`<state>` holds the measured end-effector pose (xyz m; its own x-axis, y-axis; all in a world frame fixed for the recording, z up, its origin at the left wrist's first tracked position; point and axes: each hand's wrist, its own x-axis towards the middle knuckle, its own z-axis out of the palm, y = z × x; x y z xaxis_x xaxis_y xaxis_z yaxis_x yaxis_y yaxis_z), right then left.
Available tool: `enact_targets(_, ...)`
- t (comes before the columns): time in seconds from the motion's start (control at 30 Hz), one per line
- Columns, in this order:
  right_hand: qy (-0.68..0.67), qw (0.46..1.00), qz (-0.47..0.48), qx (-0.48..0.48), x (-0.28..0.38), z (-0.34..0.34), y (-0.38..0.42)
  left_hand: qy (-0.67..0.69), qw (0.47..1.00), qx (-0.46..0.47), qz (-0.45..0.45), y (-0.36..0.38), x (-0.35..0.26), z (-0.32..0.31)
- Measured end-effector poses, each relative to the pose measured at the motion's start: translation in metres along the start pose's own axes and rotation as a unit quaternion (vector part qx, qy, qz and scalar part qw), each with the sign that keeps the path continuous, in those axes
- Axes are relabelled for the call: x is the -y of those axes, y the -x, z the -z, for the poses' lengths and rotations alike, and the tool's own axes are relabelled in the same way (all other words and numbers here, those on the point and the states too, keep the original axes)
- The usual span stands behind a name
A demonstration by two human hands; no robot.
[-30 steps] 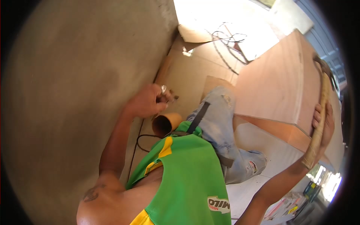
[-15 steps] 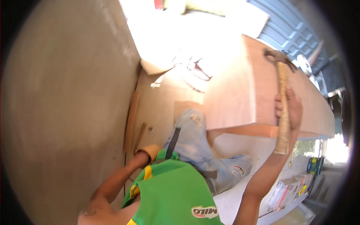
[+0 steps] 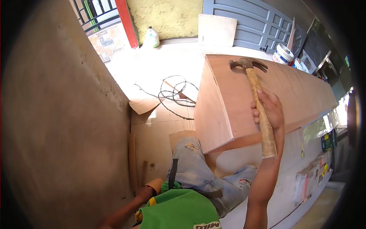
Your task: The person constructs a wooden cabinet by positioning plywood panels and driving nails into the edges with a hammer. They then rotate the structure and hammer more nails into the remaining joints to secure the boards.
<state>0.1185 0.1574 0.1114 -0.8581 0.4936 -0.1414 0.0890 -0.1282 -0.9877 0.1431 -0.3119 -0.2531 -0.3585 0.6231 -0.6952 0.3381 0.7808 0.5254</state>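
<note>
My right hand (image 3: 273,108) is closed around the taped wooden handle of a claw hammer (image 3: 263,114). The hammer's metal head points away from me, in front of the top of a long plywood box (image 3: 291,86). My left hand (image 3: 154,185) is low beside my hip, near the wall side. A tan shape shows at the end of that arm, and the fingers cannot be made out.
A brown wall (image 3: 68,114) rises close on my left. Coiled dark cable (image 3: 167,97) and a cardboard piece (image 3: 145,104) lie on the floor ahead. Wood strips (image 3: 132,160) lie along the wall. Paint buckets (image 3: 283,54) stand beyond the box; stacked boxes (image 3: 310,177) are at right.
My view has shifted, and the bright area ahead is now clearer. In the picture, the right hand with the hammer has moved left and slightly down. Its grip is unchanged.
</note>
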Motion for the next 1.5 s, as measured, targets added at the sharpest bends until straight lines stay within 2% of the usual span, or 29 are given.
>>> enact_targets(0.03, 0.001, 1.000, -0.004, -0.005, 0.000, 0.000, 0.000, 0.045, 0.989, -0.118, -0.076, 0.012, 0.039, -0.032)
enact_targets(0.07, -0.002, 1.000, -0.002, -0.010, 0.000, 0.000, 0.000, 0.090, 0.956, -0.233, -0.152, 0.018, 0.060, -0.046)
enact_targets(0.1, 0.001, 1.000, 0.000, -0.006, 0.000, 0.001, 0.000, 0.086, 0.957, -0.230, -0.155, 0.033, 0.042, -0.025)
enact_targets(0.17, 0.003, 1.000, 0.001, -0.011, -0.001, 0.000, 0.000, -0.061, 0.996, -0.068, 0.024, 0.088, -0.036, 0.052)
enact_targets(0.23, 0.006, 1.000, 0.009, 0.006, -0.001, 0.001, -0.001, -0.100, 0.994, 0.011, 0.031, 0.095, -0.025, 0.081)
enact_targets(0.3, 0.005, 1.000, 0.004, -0.001, -0.001, 0.002, -0.002, -0.037, 0.998, -0.050, 0.009, 0.106, -0.067, 0.142)
enact_targets(0.37, 0.006, 1.000, 0.001, -0.002, 0.000, 0.001, 0.000, 0.073, 0.961, -0.244, -0.103, 0.094, -0.101, 0.183)
enact_targets(0.43, 0.014, 1.000, 0.001, 0.001, 0.002, 0.000, 0.002, 0.276, 0.910, -0.288, -0.116, 0.080, -0.152, 0.233)
enact_targets(0.5, 0.014, 1.000, 0.000, 0.002, 0.001, 0.001, 0.001, 0.362, 0.826, -0.317, -0.294, 0.063, -0.199, 0.272)
enact_targets(0.57, 0.012, 1.000, 0.001, -0.002, 0.001, 0.002, 0.001, 0.321, 0.772, -0.346, -0.425, 0.041, -0.240, 0.306)
enact_targets(0.7, 0.020, 1.000, 0.004, 0.012, 0.003, 0.002, 0.002, 0.247, 0.736, -0.356, -0.520, -0.006, -0.314, 0.376)
enact_targets(0.77, 0.024, 1.000, 0.003, 0.010, 0.004, 0.000, 0.003, 0.232, 0.759, -0.337, -0.506, -0.034, -0.333, 0.395)
enact_targets(0.87, 0.036, 0.999, 0.008, 0.009, 0.003, 0.000, 0.003, 0.261, 0.758, -0.314, -0.508, -0.083, -0.329, 0.408)
enact_targets(0.9, 0.037, 0.999, 0.006, 0.007, 0.004, 0.000, 0.003, 0.287, 0.766, -0.289, -0.498, -0.085, -0.330, 0.409)
enact_targets(0.93, 0.039, 0.999, 0.004, 0.006, 0.004, 0.000, 0.003, 0.281, 0.755, -0.318, -0.500, -0.086, -0.329, 0.407)
enact_targets(1.07, 0.037, 0.999, 0.003, -0.001, 0.003, -0.001, 0.003, 0.327, 0.743, -0.312, -0.493, -0.089, -0.333, 0.398)
enact_targets(1.23, 0.023, 1.000, 0.008, 0.016, 0.002, 0.001, 0.001, 0.272, 0.750, -0.355, -0.487, -0.088, -0.337, 0.395)
enact_targets(1.5, 0.021, 1.000, 0.005, 0.014, 0.003, -0.001, 0.002, 0.266, 0.765, -0.344, -0.476, -0.086, -0.337, 0.400)
